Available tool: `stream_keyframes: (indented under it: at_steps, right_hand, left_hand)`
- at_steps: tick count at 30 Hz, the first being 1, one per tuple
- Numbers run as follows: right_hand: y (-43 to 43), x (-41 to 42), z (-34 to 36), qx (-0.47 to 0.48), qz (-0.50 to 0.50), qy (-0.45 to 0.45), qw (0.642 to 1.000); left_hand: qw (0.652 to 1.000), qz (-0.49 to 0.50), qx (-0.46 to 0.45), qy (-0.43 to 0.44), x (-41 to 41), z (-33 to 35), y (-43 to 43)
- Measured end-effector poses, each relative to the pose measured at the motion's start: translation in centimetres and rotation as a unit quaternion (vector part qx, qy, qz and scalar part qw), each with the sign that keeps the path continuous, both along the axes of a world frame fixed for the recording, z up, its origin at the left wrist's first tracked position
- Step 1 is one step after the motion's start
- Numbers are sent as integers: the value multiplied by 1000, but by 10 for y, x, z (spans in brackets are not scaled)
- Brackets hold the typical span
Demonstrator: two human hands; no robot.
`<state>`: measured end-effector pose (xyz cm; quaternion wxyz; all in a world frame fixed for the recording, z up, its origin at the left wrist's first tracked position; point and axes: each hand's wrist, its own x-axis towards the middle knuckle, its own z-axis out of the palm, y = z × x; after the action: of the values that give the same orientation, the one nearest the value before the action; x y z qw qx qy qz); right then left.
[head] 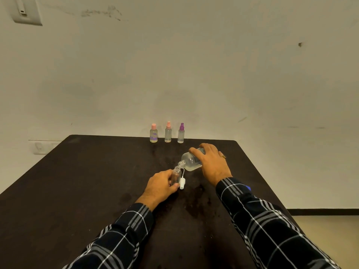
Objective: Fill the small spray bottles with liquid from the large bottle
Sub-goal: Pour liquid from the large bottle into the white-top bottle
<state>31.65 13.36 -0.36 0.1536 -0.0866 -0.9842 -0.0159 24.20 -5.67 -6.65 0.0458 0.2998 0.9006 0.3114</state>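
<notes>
My right hand (pixel 210 164) grips the large clear bottle (pixel 189 161), tipped on its side with its open mouth pointing left and down. Clear liquid lies in its lower half. Its mouth sits just over the open neck of a small clear spray bottle (pixel 177 174), which my left hand (pixel 161 186) holds on the dark table (pixel 87 181). A white spray cap with its tube (pixel 182 183) lies on the table right beside the small bottle.
Three small spray bottles stand in a row at the table's far edge by the wall: one with a pink round cap (pixel 153 133), one with a pink sprayer (pixel 168 132), one with a purple sprayer (pixel 181 133). Wet stains mark the tabletop near my hands.
</notes>
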Motion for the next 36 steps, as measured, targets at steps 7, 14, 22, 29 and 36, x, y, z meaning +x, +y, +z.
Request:
stream_keyframes:
  at_steps: [7,14,22,29,36]
  right_hand:
    - [-3,2,7,21,6,2,1000]
    - [-6,5,12,24,5,-3,1000]
    - [-6,5,14,29,3,-13,999]
    - [-6,5,14,27,2,-13,1000]
    - [-7,4,14,30,1,-5,1000]
  left_hand:
    - [1000,4,-10,16,2,0,0]
    - [1000,3,-11,28,2,1,1]
    - [1000,0,-8,20,3,2,1]
    - [1000,0,-11,19,3,3,2]
    - [1000,0,-4,24,2,1,1]
